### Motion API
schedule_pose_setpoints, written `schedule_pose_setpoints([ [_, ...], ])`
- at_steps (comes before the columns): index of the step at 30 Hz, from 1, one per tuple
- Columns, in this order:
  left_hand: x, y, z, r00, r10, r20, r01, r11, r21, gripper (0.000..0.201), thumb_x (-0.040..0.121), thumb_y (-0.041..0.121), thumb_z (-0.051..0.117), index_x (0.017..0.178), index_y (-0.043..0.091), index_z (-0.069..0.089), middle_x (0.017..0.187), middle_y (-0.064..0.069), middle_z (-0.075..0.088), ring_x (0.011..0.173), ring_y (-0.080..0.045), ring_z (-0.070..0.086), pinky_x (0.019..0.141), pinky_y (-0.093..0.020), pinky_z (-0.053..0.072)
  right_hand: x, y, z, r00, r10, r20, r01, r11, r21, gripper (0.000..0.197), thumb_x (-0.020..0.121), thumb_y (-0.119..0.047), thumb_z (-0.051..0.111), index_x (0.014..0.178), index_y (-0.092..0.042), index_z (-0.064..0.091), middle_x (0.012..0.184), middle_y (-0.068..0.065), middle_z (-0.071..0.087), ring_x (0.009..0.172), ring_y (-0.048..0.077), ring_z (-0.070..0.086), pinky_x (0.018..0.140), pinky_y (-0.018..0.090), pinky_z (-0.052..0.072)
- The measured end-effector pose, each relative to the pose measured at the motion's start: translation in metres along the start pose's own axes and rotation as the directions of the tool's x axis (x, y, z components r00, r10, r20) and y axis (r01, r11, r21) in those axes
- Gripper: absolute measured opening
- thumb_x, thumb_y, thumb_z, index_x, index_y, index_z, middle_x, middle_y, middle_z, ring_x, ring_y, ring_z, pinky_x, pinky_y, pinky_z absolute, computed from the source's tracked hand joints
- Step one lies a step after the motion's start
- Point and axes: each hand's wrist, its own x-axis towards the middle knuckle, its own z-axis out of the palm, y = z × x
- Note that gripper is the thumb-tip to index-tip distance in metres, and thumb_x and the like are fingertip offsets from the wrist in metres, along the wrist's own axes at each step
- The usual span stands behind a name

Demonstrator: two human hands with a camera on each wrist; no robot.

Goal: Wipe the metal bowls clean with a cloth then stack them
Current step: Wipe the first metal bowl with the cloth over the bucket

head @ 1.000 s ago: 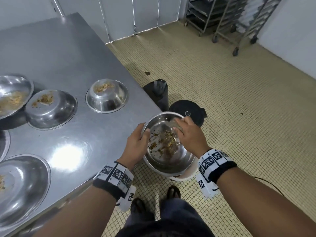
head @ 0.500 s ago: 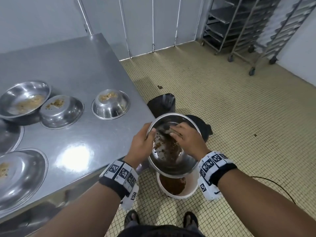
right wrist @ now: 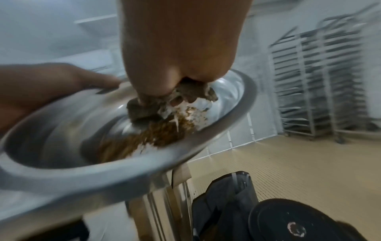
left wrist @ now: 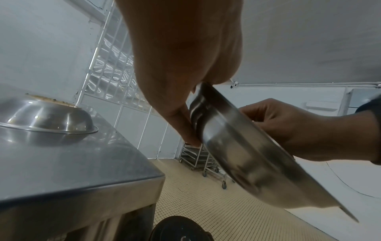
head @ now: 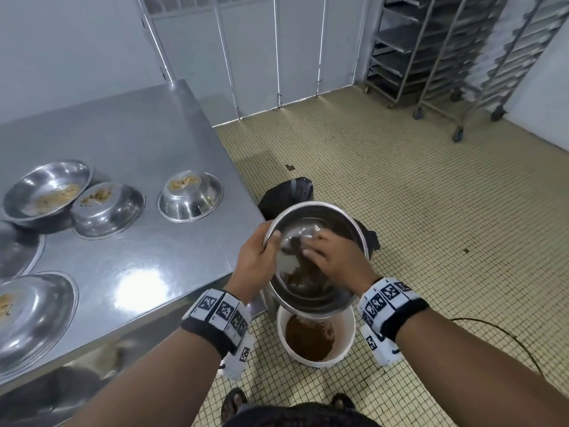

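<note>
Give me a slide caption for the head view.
Left hand tilts a metal bowl while the right hand wipes crumbs toward a white bucket.

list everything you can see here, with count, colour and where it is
held bowl: 1, steel, tilted over the bucket, brown scraps inside
cloth: 1, soiled, in the held bowl
bucket: 1, white, on the floor, brown waste inside
table bowls: 5 at least partly in view, steel, on the table, some upside down
table: 1, steel, at left
black bin: 1, beside the table
black lid: 1, on the floor
racks: 2, metal, far right
left hand: grips the bowl rim
right hand: fingers press the cloth
</note>
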Motion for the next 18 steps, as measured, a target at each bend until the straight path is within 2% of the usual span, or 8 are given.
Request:
schedule_pose_setpoints([
  [2,-0.001,0.0,0.002,1.0,0.004,-0.005,-0.004,1.0,0.001,0.02,0.11,0.033,0.048,0.123,0.036,0.063,0.106,0.015,0.069,0.101,0.001,0.063,0.081,-0.023,0.048,0.001,0.007,-0.006,0.984,0.064,-0.169,-0.056,0.997,0.055,0.036,0.105,-0.039,0.05,0.137,-0.027,0.063,0.122,-0.007,0.06,0.106,0.01,0.058,0.089,0.029,0.05],
  [3,-0.001,0.001,0.003,1.0,0.005,-0.007,-0.005,1.0,0.006,0.021,0.109,0.033,0.049,0.123,0.034,0.064,0.105,0.015,0.07,0.1,0.001,0.063,0.081,-0.024,0.048,0.003,0.009,-0.008,0.973,0.087,-0.213,-0.074,0.995,0.068,0.037,0.105,-0.038,0.051,0.137,-0.024,0.063,0.121,-0.006,0.06,0.107,0.011,0.059,0.091,0.029,0.049],
  [5,0.001,0.002,0.004,1.0,0.01,-0.002,-0.01,1.0,0.016,0.021,0.108,0.032,0.05,0.123,0.033,0.066,0.102,0.016,0.07,0.096,0.006,0.062,0.079,-0.02,0.045,0.005,0.006,-0.006,0.97,0.108,-0.217,-0.092,0.992,0.085,0.036,0.105,-0.036,0.051,0.136,-0.021,0.064,0.121,-0.005,0.059,0.106,0.013,0.059,0.09,0.031,0.049],
  [8,0.002,0.002,0.002,0.999,0.046,-0.005,-0.046,0.998,0.031,0.02,0.108,0.027,0.052,0.118,0.035,0.067,0.1,0.016,0.071,0.093,0.009,0.063,0.076,-0.015,0.045,0.005,-0.008,0.004,0.986,0.076,-0.146,-0.068,0.996,0.061,0.033,0.104,-0.032,0.052,0.133,-0.02,0.065,0.121,-0.005,0.058,0.102,0.016,0.061,0.087,0.035,0.052],
  [11,0.002,0.001,-0.004,0.999,0.048,-0.022,-0.047,0.999,0.015,0.02,0.109,0.025,0.05,0.119,0.031,0.067,0.102,0.011,0.072,0.092,0.007,0.065,0.071,-0.007,0.047,-0.002,-0.016,0.013,1.0,-0.019,0.024,0.02,0.999,-0.05,0.034,0.104,-0.029,0.05,0.134,-0.023,0.064,0.127,-0.006,0.056,0.106,0.015,0.059,0.089,0.033,0.051],
  [14,0.001,-0.005,-0.011,0.997,0.063,-0.042,-0.061,0.997,0.049,0.022,0.109,0.027,0.05,0.123,0.028,0.067,0.103,0.009,0.071,0.095,0.0,0.065,0.073,-0.011,0.045,-0.009,-0.018,0.017,0.977,-0.092,0.191,0.115,0.986,-0.118,0.036,0.103,-0.029,0.05,0.138,-0.032,0.06,0.128,-0.012,0.054,0.104,0.01,0.055,0.09,0.033,0.052],
  [16,0.001,-0.008,-0.015,0.997,0.068,-0.048,-0.065,0.996,0.057,0.021,0.109,0.028,0.049,0.121,0.031,0.066,0.102,0.009,0.071,0.094,0.001,0.064,0.073,-0.012,0.044,-0.007,-0.017,0.011,0.99,-0.074,0.124,0.084,0.993,-0.08,0.034,0.104,-0.035,0.05,0.136,-0.032,0.061,0.122,-0.012,0.057,0.1,0.008,0.056,0.088,0.032,0.053],
  [18,0.0,-0.008,-0.017,0.997,0.062,-0.04,-0.06,0.997,0.053,0.019,0.109,0.03,0.049,0.118,0.032,0.066,0.1,0.011,0.071,0.091,0.004,0.064,0.07,-0.007,0.043,0.0,-0.012,0.002,0.998,0.003,-0.065,-0.005,1.0,-0.031,0.034,0.105,-0.041,0.048,0.135,-0.035,0.062,0.115,-0.012,0.057,0.09,0.005,0.056,0.079,0.028,0.054],
])
